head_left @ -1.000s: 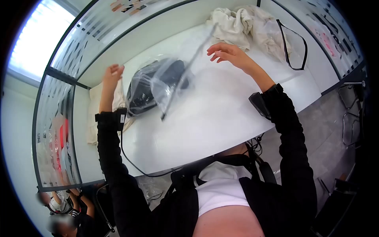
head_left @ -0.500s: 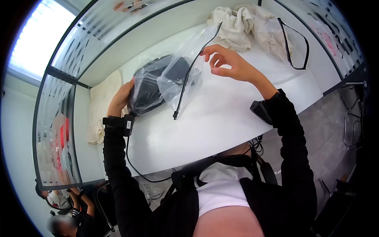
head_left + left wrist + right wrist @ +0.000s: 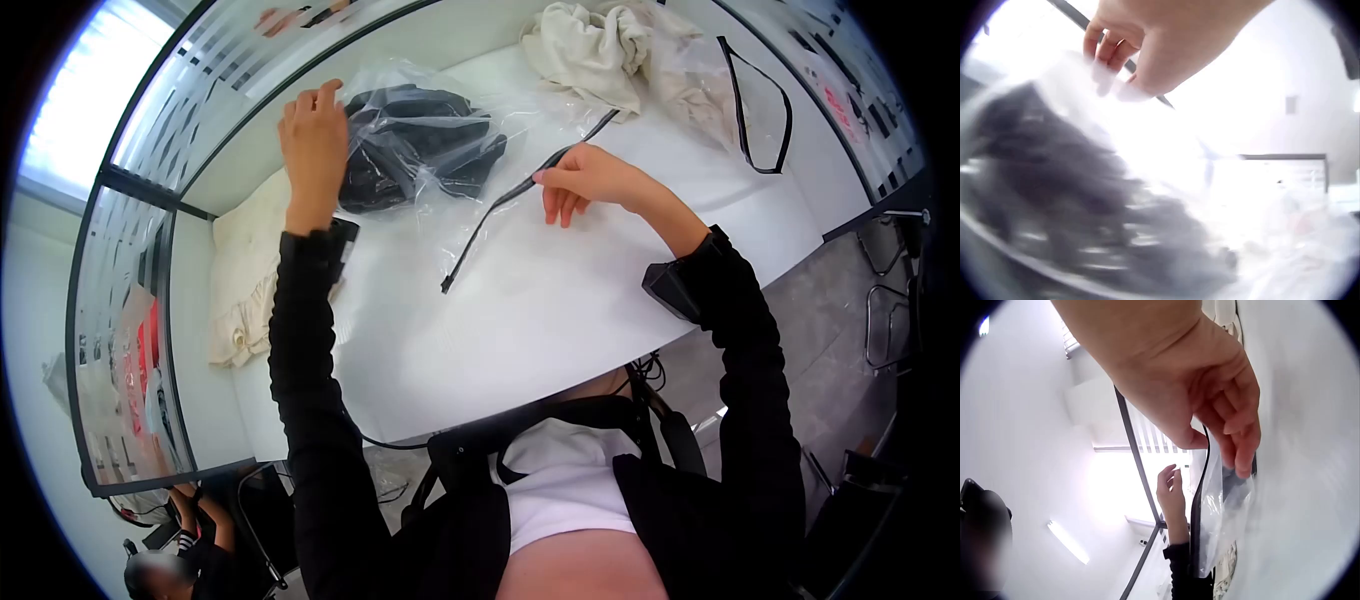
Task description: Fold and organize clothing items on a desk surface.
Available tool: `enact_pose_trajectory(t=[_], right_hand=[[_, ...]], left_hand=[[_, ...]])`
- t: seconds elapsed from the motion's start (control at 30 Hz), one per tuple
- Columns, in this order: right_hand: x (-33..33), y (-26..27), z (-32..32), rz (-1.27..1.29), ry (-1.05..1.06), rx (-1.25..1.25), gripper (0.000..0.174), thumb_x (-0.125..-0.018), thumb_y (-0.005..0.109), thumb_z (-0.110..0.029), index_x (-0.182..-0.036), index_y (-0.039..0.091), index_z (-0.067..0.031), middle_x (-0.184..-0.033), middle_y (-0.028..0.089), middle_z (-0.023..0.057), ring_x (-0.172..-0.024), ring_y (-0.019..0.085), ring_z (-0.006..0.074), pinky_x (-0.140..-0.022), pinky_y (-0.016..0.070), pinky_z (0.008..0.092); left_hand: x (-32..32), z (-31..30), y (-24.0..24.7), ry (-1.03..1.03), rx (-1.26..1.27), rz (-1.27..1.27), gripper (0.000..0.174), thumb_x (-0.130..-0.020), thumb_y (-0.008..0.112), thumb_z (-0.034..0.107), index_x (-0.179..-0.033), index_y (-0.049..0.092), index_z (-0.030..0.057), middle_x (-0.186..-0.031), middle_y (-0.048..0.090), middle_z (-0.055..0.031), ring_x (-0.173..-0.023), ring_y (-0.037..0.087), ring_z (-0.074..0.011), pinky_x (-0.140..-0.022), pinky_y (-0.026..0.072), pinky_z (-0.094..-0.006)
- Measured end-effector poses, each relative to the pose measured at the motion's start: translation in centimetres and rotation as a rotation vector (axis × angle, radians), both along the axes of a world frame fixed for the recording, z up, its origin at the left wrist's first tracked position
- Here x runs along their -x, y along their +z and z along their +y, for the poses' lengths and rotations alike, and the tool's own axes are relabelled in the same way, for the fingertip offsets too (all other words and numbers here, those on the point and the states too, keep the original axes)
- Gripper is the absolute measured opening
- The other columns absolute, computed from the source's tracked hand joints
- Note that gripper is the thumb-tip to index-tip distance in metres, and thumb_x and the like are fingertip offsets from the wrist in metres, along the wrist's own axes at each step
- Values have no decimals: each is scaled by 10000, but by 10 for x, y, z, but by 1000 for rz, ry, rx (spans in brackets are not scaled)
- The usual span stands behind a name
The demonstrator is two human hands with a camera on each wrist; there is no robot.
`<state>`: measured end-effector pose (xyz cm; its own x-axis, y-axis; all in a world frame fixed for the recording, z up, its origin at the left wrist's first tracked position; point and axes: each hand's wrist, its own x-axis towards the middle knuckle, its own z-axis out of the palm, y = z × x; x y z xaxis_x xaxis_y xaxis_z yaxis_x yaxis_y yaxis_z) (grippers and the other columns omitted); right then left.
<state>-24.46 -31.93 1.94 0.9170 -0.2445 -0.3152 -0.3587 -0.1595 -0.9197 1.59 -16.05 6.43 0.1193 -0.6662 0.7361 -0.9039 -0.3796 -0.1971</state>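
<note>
A clear plastic bag [image 3: 455, 185] with a black strip along its open edge lies on the white table, a dark folded fabric item [image 3: 415, 125] inside it. My right hand [image 3: 595, 185] pinches the black-edged side between thumb and fingers; the right wrist view shows the strip [image 3: 1196, 519] running down from the thumb. At the bag's far left corner is my left hand [image 3: 315, 150], its fingers bent. In the left wrist view, clear film reaches up over the left fingertips [image 3: 1105, 81], which pinch it, with the dark item blurred below.
Cream cloth [image 3: 580, 50] lies heaped at the back, beside another clear bag with a black strip [image 3: 785, 110] and cream cloth inside. More cream fabric [image 3: 240, 270] is at the left end. Low partitions [image 3: 185, 180] enclose the table; another person [image 3: 165, 570] sits beyond them.
My left hand came down to the bag's left side, then moved up to its far corner. My right hand moved nearer and took hold of the black-edged opening. The bag now lies flatter.
</note>
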Motion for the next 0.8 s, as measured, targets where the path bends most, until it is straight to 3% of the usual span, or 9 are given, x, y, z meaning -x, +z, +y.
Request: enact_pose_trajectory(t=[0.07,0.17,0.23,0.3,0.37,0.43,0.47,0.6,0.8], right_hand=[[4,4,2,4,91,-12,431,-861,490,-253,-502,580,-34,-515,588,63,-414,538,100,-406,362,199],[9,8,4,-294,198,100,415,-862,484,-214,-506,586,-26,-475,566,51,-370,498,89,-378,337,190],[10,11,9,-479,175,50,318,-834,481,-127,-562,592,-6,-543,588,60,-404,504,93,-400,351,190],[9,8,15,-647,133,65,259,-814,482,-86,-596,591,1,-596,603,73,-440,519,96,-415,359,190],[8,10,19,-676,137,53,110,-766,509,-25,-700,593,-3,-767,621,102,-598,566,118,-513,415,200],[5,12,28,-787,122,88,72,-743,526,0,-738,597,-8,-828,616,110,-672,575,130,-568,440,212],[4,10,27,-809,175,197,114,-691,587,15,-795,595,-30,-909,601,89,-798,564,171,-673,451,249],[-6,-3,37,-941,206,637,271,-624,696,-32,-866,583,-78,-982,573,36,-900,523,219,-749,414,296],[-17,-17,40,-996,240,752,288,-628,728,-92,-875,580,-97,-923,577,16,-819,527,191,-736,394,313]], left_hand=[[31,2,-8,-252,60,263,167,-784,558,106,-949,551,81,-919,539,-109,-818,536,-253,-705,407,-366],[84,29,-23,-409,-37,554,151,-736,610,40,-861,525,46,-837,530,-76,-638,507,-225,-559,421,-278],[92,55,-30,-577,-231,623,209,-690,659,66,-845,518,52,-820,539,-80,-625,527,-226,-510,420,-283],[95,69,-28,-766,-334,607,300,-688,695,262,-837,523,67,-849,545,-63,-648,547,-213,-516,433,-269],[103,69,-25,-870,-414,584,369,-668,703,339,-845,519,73,-870,536,-49,-673,548,-198,-511,432,-264],[114,67,-27,-829,-500,490,400,-654,713,334,-874,507,71,-908,522,-40,-721,545,-186,-506,429,-256],[119,66,-32,-773,-471,449,366,-678,699,262,-908,495,64,-928,514,-42,-755,540,-185,-515,439,-264],[121,62,-37,-641,-484,557,281,-695,675,114,-909,500,61,-928,520,-53,-776,544,-214,-562,462,-293],[124,50,-40,-652,-270,792,251,-656,712,31,-826,527,24,-883,563,-79,-770,577,-193,-630,496,-266]])
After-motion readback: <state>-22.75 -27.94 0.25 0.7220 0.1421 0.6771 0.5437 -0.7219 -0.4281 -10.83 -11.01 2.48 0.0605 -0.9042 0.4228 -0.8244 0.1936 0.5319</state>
